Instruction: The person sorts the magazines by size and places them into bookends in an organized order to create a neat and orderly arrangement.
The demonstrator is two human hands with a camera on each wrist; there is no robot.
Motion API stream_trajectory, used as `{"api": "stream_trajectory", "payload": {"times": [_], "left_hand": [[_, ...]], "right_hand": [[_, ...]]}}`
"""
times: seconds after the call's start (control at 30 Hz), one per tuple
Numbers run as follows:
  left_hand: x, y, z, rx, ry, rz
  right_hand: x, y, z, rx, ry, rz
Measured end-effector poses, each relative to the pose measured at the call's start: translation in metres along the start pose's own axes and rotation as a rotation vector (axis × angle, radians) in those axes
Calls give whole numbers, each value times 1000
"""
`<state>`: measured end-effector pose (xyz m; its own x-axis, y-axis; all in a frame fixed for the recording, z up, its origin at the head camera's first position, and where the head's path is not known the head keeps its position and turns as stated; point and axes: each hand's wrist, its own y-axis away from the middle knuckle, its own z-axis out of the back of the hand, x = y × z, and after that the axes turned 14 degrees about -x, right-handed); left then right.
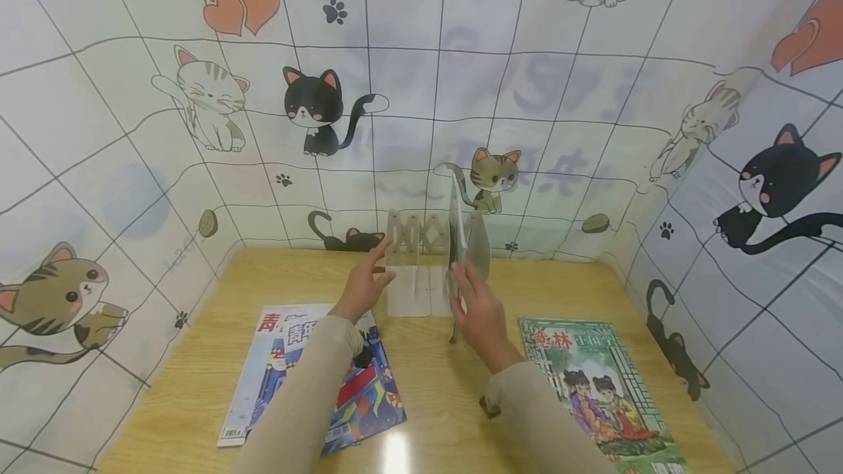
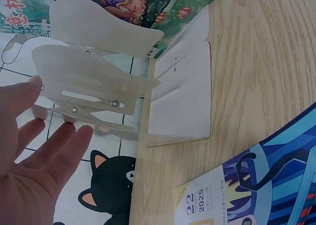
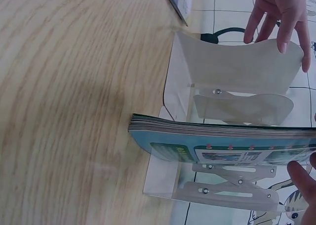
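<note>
A white metal expandable book stand (image 1: 408, 295) with crossed hinged bars stands at the back of the wooden table. My right hand (image 1: 481, 317) holds a magazine (image 3: 217, 143) upright between the stand's panels; in the head view it shows almost edge-on. The magazine's lower corner sticks out past the front of the base in the right wrist view. My left hand (image 1: 362, 287) is at the stand's left end panel (image 3: 237, 62), thumb on one side and fingers on the other. How firmly it grips cannot be told.
Overlapping magazines (image 1: 369, 401) lie on the left of the table (image 1: 435, 415). A green-covered magazine (image 1: 606, 393) lies on the right. Cat-patterned cloth walls (image 1: 408, 93) stand close behind the stand and along both sides.
</note>
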<state>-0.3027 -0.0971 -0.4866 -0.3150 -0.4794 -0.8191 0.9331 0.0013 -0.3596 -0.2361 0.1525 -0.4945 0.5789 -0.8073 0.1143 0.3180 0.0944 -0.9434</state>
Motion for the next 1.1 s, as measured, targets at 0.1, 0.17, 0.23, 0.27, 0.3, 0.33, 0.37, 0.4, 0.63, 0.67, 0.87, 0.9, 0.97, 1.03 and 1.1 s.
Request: {"api": "stream_trajectory", "payload": {"times": [0.1, 0.17, 0.23, 0.27, 0.3, 0.33, 0.37, 0.4, 0.63, 0.67, 0.87, 0.9, 0.97, 1.03, 1.1], "left_hand": [[0, -1, 0, 0, -21, -5], [1, -2, 1, 4, -32, -14], [0, -2, 3, 11, -39, -25], [0, -2, 4, 15, -44, -28], [-1, -2, 4, 20, -50, -32], [-1, -3, 5, 25, -58, -40], [-1, -3, 6, 31, -67, -46], [-2, -3, 7, 35, -82, -52], [-2, -6, 13, 54, -150, -82], [-3, -7, 13, 55, -154, -81], [-2, -9, 12, 63, -139, -77], [-2, -9, 12, 62, -136, -77], [-1, -9, 12, 61, -134, -81], [-1, -10, 12, 57, -146, -86], [0, -10, 12, 51, -159, -92]], "right_hand": [[0, 2, 2, 4, 0, 6], [0, 3, 2, 10, 2, 6], [0, 5, 2, 14, 3, 1], [0, 6, 2, 15, 4, -2], [0, 7, 3, 19, 3, -6], [0, 8, 3, 18, -1, -7], [0, 8, 4, 21, -6, -12], [0, 9, 4, 24, -9, -15], [-4, 15, 11, 75, -44, -30], [-5, 17, 12, 83, -44, -35], [-12, 26, 20, 123, -64, -50], [-13, 27, 21, 126, -77, -51], [-15, 28, 24, 129, -102, -52], [-17, 29, 26, 133, -123, -53], [-19, 31, 28, 145, -123, -55]]}}
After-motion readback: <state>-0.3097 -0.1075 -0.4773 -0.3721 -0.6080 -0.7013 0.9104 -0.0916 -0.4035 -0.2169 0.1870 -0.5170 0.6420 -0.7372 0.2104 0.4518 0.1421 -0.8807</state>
